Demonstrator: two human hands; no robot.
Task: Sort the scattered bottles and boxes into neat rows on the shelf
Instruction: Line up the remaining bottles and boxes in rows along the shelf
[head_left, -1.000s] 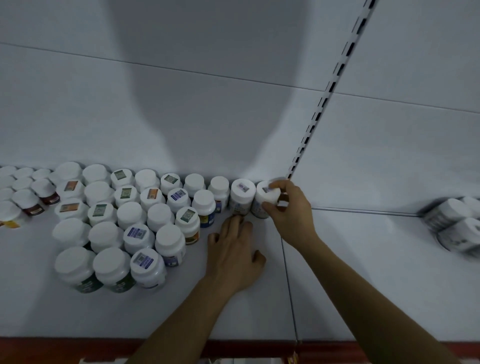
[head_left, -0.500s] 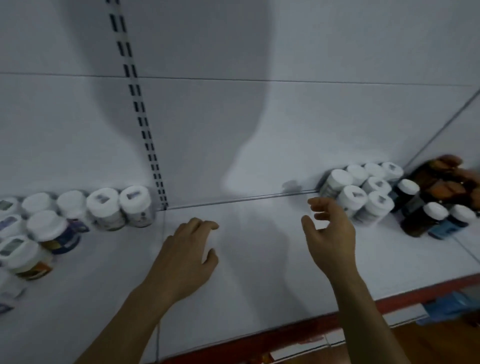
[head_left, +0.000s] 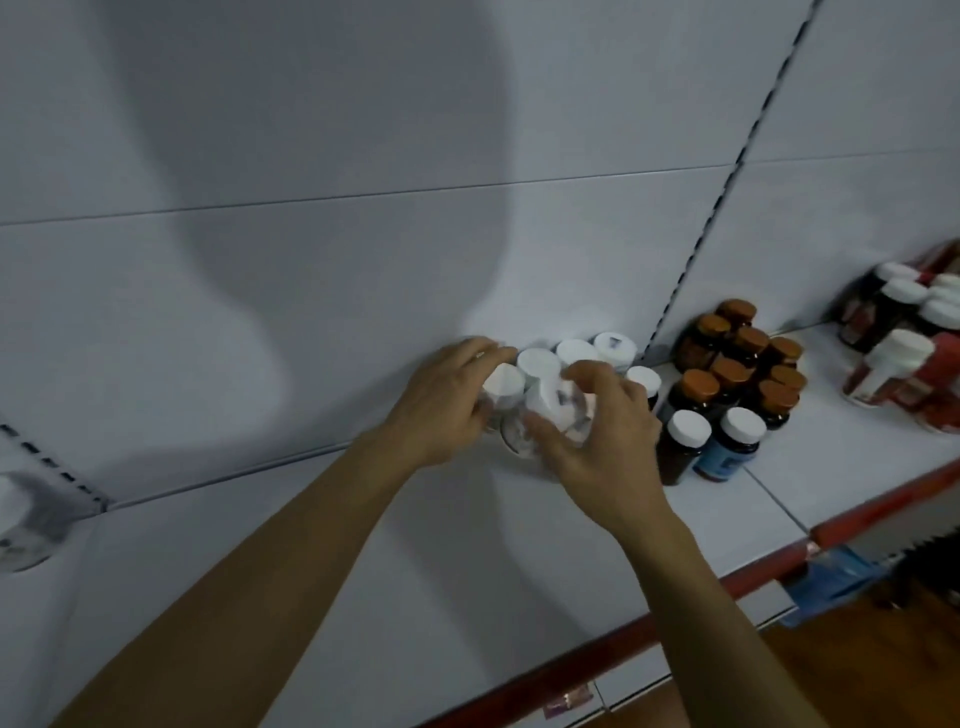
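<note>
Two bottles clasped: left grip (head_left: 441, 405) round rear bottle (head_left: 503, 384), right grip (head_left: 608, 447) round front bottle (head_left: 551, 401).

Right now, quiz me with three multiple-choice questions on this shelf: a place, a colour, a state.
1. Brown-capped bottles stand where from the gripped bottles? A left B right C on top
2. Caps of the gripped bottles? A white B red C green
3. Left hand and right hand? A both idle B one gripping C both gripping
B: they stand to the right, past the right hand. A: the caps between the fingers are white. C: both hands' fingers curl round bottles.
</note>
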